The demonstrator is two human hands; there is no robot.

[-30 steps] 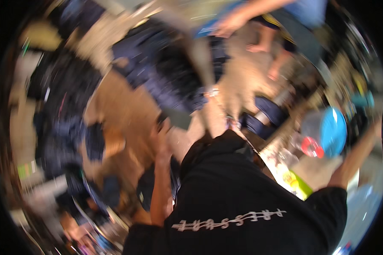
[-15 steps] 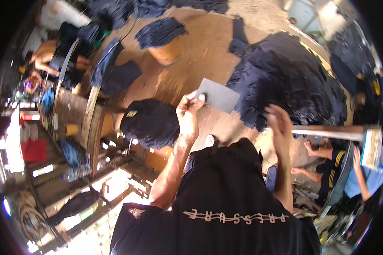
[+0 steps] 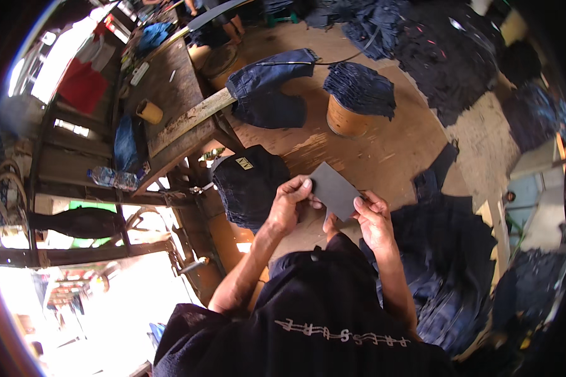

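Note:
Between my hands is a thin, dark grey rectangular sheet (image 3: 337, 191), sandpaper-like in look, tilted with a corner pointing up. My left hand (image 3: 292, 202) pinches its left edge, thumb on top. The opposite edge is gripped by my right hand (image 3: 373, 218), its thumb near the lower right corner. Just left of my left hand sits a rounded bundle of dark denim (image 3: 250, 186) with a pale label. To the right of my right hand spreads a large heap of dark garments (image 3: 448, 251). One bare foot (image 3: 331, 226) shows below the sheet.
A folded stack of dark blue denim (image 3: 360, 87) tops a tan drum (image 3: 347, 119). Dark trousers (image 3: 273, 94) hang over a wooden beam (image 3: 198, 113) by a worn workbench (image 3: 170, 88). Clear plastic bottles (image 3: 113, 178) lie at the left; more garments (image 3: 443, 50) are heaped far right.
My right hand has come from the free air on the right to grip the sheet. The view has swung left, so the scene sits further right.

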